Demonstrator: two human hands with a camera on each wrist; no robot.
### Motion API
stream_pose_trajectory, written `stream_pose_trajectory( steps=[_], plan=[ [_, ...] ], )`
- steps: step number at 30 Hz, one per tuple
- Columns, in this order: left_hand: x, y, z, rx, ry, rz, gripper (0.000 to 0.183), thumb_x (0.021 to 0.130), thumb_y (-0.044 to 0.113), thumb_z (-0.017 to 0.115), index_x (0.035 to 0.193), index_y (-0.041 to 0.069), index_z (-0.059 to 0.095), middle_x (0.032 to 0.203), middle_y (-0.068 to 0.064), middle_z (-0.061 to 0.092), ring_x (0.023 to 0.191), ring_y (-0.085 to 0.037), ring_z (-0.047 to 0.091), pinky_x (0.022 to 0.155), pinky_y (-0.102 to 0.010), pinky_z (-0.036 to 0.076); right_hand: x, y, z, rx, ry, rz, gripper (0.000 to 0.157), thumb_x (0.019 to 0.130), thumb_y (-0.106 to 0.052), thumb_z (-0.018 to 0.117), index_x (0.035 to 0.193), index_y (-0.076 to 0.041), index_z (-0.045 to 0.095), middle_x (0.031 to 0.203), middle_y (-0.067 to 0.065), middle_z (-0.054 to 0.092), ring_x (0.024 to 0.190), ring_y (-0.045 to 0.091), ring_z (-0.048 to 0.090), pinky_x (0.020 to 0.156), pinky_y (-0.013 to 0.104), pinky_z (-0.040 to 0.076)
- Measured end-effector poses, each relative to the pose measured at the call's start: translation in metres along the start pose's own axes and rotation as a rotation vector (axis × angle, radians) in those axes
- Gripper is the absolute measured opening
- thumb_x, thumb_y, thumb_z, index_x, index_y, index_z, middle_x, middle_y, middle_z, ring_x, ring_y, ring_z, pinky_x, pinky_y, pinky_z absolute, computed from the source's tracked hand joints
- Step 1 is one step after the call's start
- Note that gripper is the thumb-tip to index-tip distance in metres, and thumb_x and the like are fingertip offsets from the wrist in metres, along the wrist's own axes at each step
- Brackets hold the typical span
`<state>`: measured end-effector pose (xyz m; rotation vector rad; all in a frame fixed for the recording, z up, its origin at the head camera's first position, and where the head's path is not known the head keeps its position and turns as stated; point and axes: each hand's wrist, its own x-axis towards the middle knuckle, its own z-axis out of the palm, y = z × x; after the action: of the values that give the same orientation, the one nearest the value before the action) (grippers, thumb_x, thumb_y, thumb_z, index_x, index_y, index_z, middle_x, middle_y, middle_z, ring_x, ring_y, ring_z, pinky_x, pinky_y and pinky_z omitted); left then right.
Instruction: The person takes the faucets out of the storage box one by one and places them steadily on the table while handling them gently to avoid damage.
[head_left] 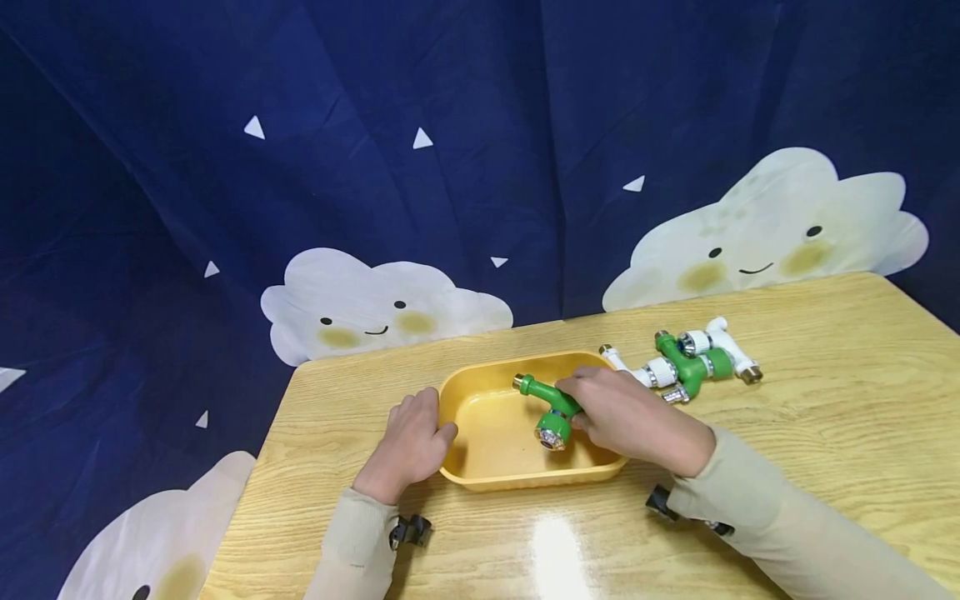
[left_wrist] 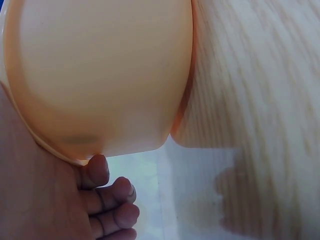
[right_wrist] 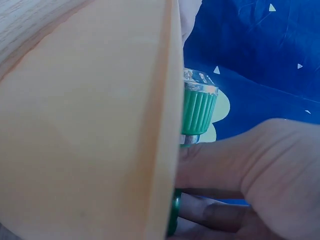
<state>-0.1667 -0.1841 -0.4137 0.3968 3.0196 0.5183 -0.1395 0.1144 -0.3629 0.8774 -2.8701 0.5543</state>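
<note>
A yellow plastic basin point(head_left: 491, 433) sits on the wooden table. My left hand point(head_left: 408, 437) grips its left end, thumb at the rim and fingers outside; the left wrist view shows these fingers point(left_wrist: 117, 200) beside the basin's outer wall point(left_wrist: 105, 75). Over the basin's right part, my right hand point(head_left: 637, 417) holds a green tap point(head_left: 557, 398) with a brass threaded end pointing left and a ribbed knob hanging lower. In the right wrist view, the basin wall point(right_wrist: 100, 125) hides much of the tap, though its green knob point(right_wrist: 199, 110) shows beyond the rim.
Right of the basin lie more taps on the table: a white tap point(head_left: 660, 373) partly hidden by my right hand, a green tap point(head_left: 692, 368), and another white tap point(head_left: 726, 343). A dark blue curtain point(head_left: 465, 167) with clouds hangs behind the table's far edge.
</note>
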Motion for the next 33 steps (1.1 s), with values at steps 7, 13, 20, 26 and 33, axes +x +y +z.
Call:
stream_pose_trajectory(
  steps=[7, 13, 20, 26, 33],
  plan=[
    [0.0005, -0.0007, -0.0004, -0.021, 0.005, 0.005, 0.015, 0.093, 0.022, 0.054, 0.088, 0.011, 0.045, 0.079, -0.004, 0.040, 0.076, -0.023, 0.038, 0.075, -0.034, 0.028, 0.0010, -0.0007, -0.0040, -0.015, 0.011, -0.005, 0.025, 0.079, -0.002, 0.083, 0.101, -0.005, 0.073, 0.082, 0.000, 0.066, 0.071, 0.009, 0.056, 0.064, 0.028, 0.053],
    [0.0013, -0.0014, 0.0003, -0.016, 0.001, 0.006, 0.016, 0.093, 0.023, 0.054, 0.089, 0.009, 0.047, 0.079, -0.004, 0.040, 0.076, -0.023, 0.038, 0.075, -0.034, 0.028, 0.0014, -0.0004, -0.0032, -0.041, 0.035, -0.026, 0.025, 0.079, -0.002, 0.084, 0.101, -0.006, 0.073, 0.082, 0.000, 0.065, 0.071, 0.010, 0.056, 0.063, 0.029, 0.053],
    [0.0011, -0.0011, -0.0006, -0.011, 0.005, 0.002, 0.014, 0.092, 0.021, 0.053, 0.088, 0.009, 0.047, 0.078, -0.004, 0.041, 0.076, -0.024, 0.039, 0.075, -0.034, 0.029, 0.0004, -0.0006, 0.0001, -0.060, 0.065, -0.028, 0.032, 0.078, -0.001, 0.084, 0.108, -0.003, 0.073, 0.087, 0.003, 0.067, 0.074, 0.011, 0.060, 0.065, 0.031, 0.056],
    [0.0015, -0.0011, 0.0005, -0.015, -0.001, -0.004, 0.014, 0.092, 0.022, 0.053, 0.090, 0.009, 0.049, 0.078, -0.004, 0.041, 0.075, -0.023, 0.039, 0.074, -0.033, 0.029, -0.0023, -0.0007, 0.0015, -0.059, 0.090, -0.023, 0.036, 0.079, 0.000, 0.083, 0.114, -0.002, 0.073, 0.089, 0.005, 0.068, 0.073, 0.011, 0.058, 0.062, 0.028, 0.054],
    [0.0009, -0.0012, -0.0003, -0.019, -0.004, -0.007, 0.015, 0.092, 0.023, 0.054, 0.088, 0.011, 0.047, 0.078, -0.004, 0.042, 0.075, -0.023, 0.039, 0.075, -0.034, 0.029, -0.0072, 0.0003, 0.0012, -0.057, 0.123, -0.019, 0.038, 0.081, 0.000, 0.081, 0.118, -0.002, 0.072, 0.091, 0.006, 0.068, 0.072, 0.010, 0.057, 0.062, 0.027, 0.054]
  ],
)
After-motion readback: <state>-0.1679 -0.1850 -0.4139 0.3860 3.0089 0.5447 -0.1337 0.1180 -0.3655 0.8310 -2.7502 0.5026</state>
